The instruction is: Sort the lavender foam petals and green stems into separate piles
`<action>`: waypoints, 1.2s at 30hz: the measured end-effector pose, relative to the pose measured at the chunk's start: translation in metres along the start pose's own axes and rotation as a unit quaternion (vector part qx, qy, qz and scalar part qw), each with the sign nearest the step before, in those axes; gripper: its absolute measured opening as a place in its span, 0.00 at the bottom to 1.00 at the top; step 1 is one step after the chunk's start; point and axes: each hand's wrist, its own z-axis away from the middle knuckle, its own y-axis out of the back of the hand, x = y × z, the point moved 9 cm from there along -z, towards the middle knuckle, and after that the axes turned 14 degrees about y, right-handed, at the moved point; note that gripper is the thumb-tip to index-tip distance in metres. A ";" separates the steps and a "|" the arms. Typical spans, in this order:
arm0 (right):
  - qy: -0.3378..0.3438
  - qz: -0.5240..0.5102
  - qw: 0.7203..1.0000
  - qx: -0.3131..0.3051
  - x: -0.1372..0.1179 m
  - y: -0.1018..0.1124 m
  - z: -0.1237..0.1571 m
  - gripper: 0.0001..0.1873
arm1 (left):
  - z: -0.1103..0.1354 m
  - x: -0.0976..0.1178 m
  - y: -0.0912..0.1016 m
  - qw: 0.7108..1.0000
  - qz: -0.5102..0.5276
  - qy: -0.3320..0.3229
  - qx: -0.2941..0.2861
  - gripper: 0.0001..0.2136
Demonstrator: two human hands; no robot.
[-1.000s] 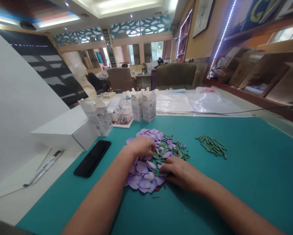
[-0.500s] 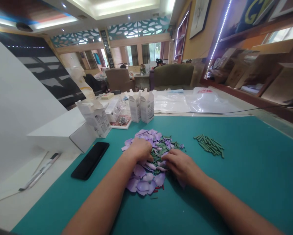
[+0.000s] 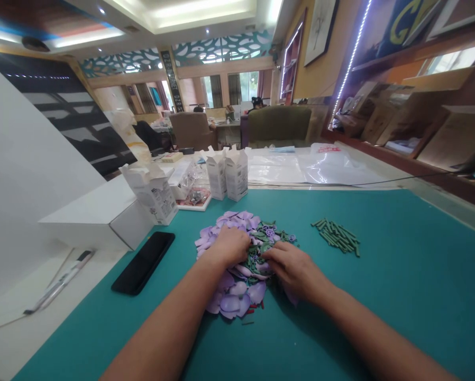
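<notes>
A heap of purple petal-shaped pieces [image 3: 229,302] mixed with small green leaf-like pieces [image 3: 257,259] lies in front of me on the green mat [image 3: 340,317]. My left hand [image 3: 233,246] reaches into the heap's middle from the left, fingers bent down and tips among the green pieces. Facing it from the right, my right hand [image 3: 291,267] has its fingers curled together at the heap's edge. A purple piece shows under its palm. What either set of fingertips grips is too small or hidden to make out. Small red sticks [image 3: 255,306] lie at the near edge.
A pile of green sticks [image 3: 336,236] lies to the right. A black phone-like slab [image 3: 144,263] is at left, near a large white box [image 3: 98,211]. Open white cartons [image 3: 236,174] and a small tray [image 3: 193,201] of bagged parts stand behind, with clear plastic bags [image 3: 328,165] farther back.
My left hand has shifted slightly right and deeper into the heap, towards the green pieces. My right hand stays at almost the same place. The view has moved a little.
</notes>
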 end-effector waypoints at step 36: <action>0.006 -0.004 0.996 0.093 0.016 0.030 0.001 0.10 | 0.014 0.013 0.039 0.921 0.377 -0.100 0.012 0.05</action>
